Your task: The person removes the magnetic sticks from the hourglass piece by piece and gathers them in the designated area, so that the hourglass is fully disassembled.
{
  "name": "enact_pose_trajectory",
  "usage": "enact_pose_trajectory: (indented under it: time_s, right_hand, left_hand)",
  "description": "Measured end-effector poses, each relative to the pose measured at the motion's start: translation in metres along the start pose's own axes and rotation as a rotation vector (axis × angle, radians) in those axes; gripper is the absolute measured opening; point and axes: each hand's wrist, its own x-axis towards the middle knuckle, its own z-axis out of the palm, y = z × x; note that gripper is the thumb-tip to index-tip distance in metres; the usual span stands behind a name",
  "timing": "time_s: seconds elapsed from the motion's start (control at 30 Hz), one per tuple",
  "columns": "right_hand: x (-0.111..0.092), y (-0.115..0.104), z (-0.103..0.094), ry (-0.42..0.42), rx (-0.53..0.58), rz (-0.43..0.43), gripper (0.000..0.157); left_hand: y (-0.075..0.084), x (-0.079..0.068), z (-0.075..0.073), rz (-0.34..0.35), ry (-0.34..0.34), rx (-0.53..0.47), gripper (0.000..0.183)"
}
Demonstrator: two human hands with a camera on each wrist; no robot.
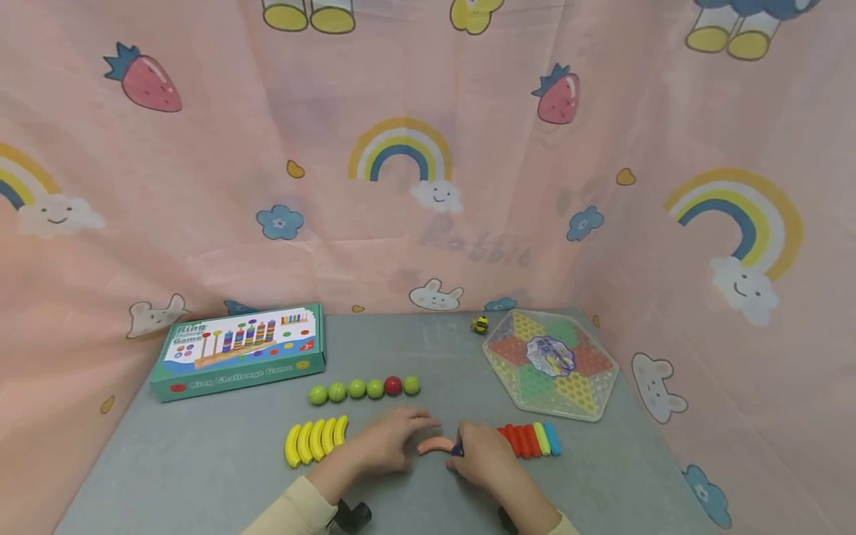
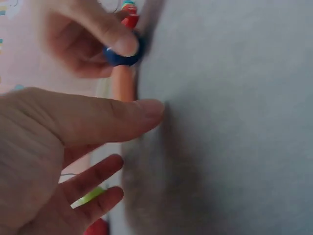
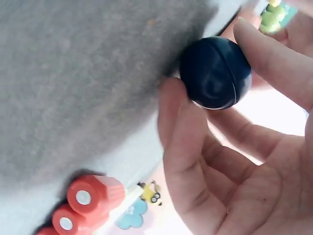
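Observation:
My right hand (image 1: 483,455) pinches a dark blue ball (image 3: 215,73) between thumb and fingers, low over the grey table. At the ball's left lies a salmon-orange, curved sausage-like piece (image 1: 435,444), its right end close against the ball. My left hand (image 1: 391,440) is to the left of that piece, thumb and fingers spread apart with nothing gripped. In the left wrist view the left thumb (image 2: 132,117) overlaps the near end of the orange piece (image 2: 123,83), hiding it. The ball is mostly covered by the right hand in the head view.
Yellow toy bananas (image 1: 316,441) stand in a row at left; green balls (image 1: 357,388) and a red ball (image 1: 393,386) line up behind. Short red rods (image 1: 524,441), one yellow-green and one blue lie right. Behind are a game box (image 1: 241,357), hexagonal board (image 1: 551,364) and bee figure (image 1: 479,325).

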Motion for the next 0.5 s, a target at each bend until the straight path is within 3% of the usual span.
enact_pose_trajectory:
  time_s: [0.1,0.2,0.4,0.5]
  right_hand:
    - [0.005,0.004,0.001,0.009,0.045,-0.024,0.034]
    - [0.009,0.008,0.002,0.009,0.106,-0.047,0.036]
    - [0.014,0.018,-0.002,-0.099,0.178,-0.189,0.028]
    - [0.013,0.02,-0.005,-0.125,0.191,-0.197,0.025]
  left_hand:
    - [-0.003,-0.004,0.008,0.006,-0.039,-0.122,0.077]
    - [-0.007,-0.006,0.014,0.033,-0.019,-0.203,0.071]
    - [-0.008,-0.013,0.018,0.017,-0.005,-0.227,0.054]
    - [-0.005,-0.013,0.018,0.004,-0.003,-0.189,0.05]
